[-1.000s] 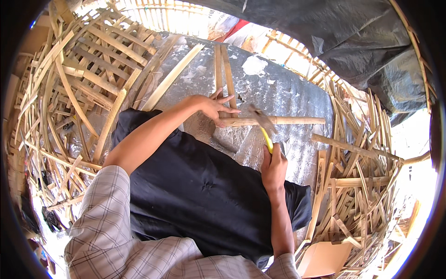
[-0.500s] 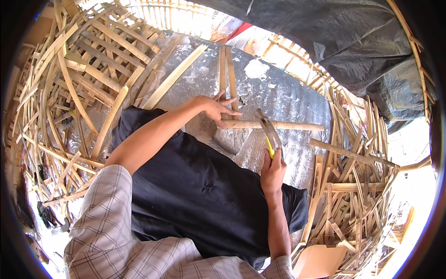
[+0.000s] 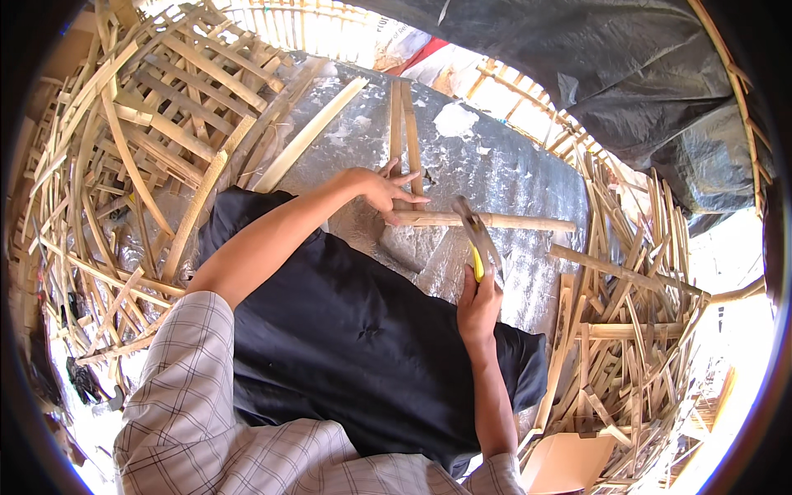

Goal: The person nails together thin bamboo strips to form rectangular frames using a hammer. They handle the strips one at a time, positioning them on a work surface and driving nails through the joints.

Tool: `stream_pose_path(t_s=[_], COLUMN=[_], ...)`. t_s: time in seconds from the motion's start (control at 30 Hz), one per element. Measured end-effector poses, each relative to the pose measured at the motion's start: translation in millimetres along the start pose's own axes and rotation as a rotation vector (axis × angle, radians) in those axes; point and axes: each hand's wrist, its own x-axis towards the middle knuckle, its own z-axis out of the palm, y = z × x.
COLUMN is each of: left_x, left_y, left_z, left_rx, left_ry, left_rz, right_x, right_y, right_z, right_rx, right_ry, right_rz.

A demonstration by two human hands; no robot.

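Observation:
My left hand (image 3: 381,191) presses down on the left end of a horizontal bamboo strip (image 3: 528,221) that lies across two upright strips (image 3: 403,124) on a silvery sheet (image 3: 503,173). My right hand (image 3: 478,304) grips the yellow handle of a hammer (image 3: 474,239). The hammer's metal head hangs just over the horizontal strip, right of my left hand's fingers. A black cloth (image 3: 346,346) covers my lap below both hands.
Woven bamboo lattice panels (image 3: 157,115) pile up at the left. Loose bamboo strips and frames (image 3: 627,330) are heaped at the right. A long strip (image 3: 309,136) lies diagonally on the sheet. A dark tarpaulin (image 3: 627,74) hangs at the upper right.
The hammer's head has come down from its raised position toward the horizontal strip. My left hand has stayed on the strip.

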Motion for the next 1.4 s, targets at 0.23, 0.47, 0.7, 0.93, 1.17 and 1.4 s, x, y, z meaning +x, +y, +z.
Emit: stream_pose_path(t_s=[0.23,0.47,0.7,0.93,1.17,1.4], left_x=[2.5,2.6,-2.2,-14.0,-26.8,3.8], left_y=[5.7,-9.3,-12.7,-4.1,52.0,74.9], left_z=[-1.7,3.6,2.4,7.3,16.8,49.3], left_rx=[0.065,0.026,-0.029,-0.046,-0.105,0.171], left_ry=[0.011,0.048,0.152,0.215,0.25,0.756], left_rz=[-0.056,0.019,0.055,0.082,-0.223,-0.297], right_x=[1.1,-5.0,-7.5,6.5,10.8,18.7], right_y=[6.7,-6.9,17.0,32.4,90.6,53.2], right_z=[5.5,10.1,20.1,17.9,23.7,-6.6], right_rx=[-0.308,-0.038,-0.231,0.033,0.396,0.821], right_ry=[-0.425,-0.176,-0.368,-0.104,0.146,0.051], right_rz=[-0.078,0.113,0.114,0.234,0.341,0.67])
